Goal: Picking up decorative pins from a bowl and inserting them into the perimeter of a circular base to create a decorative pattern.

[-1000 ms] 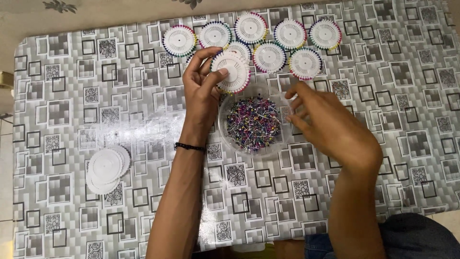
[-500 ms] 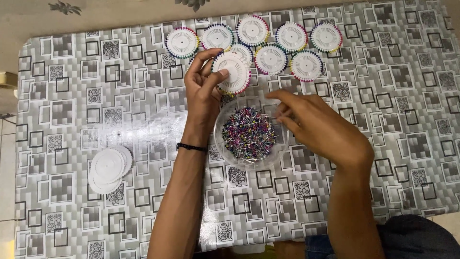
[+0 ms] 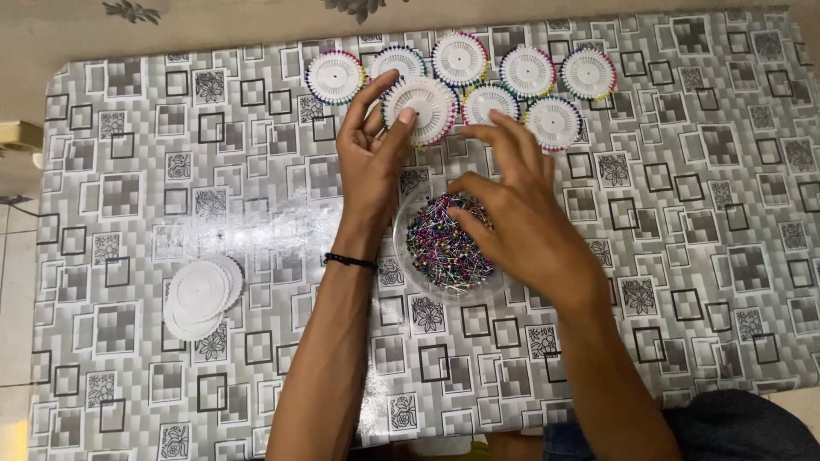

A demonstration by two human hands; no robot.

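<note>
A table under a grey, square-patterned plastic cloth filled the room's view. The left hand gripped a white round pin wheel with coloured pin heads — the right hand, fingers curled, reached into a clear round bowl of multicoloured pins. Blank white discs lay stacked left.

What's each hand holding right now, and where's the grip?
Left hand holds a white pin wheel by its lower-left rim. Right hand is over the bowl of pins; whether it holds a pin cannot be told.
</note>
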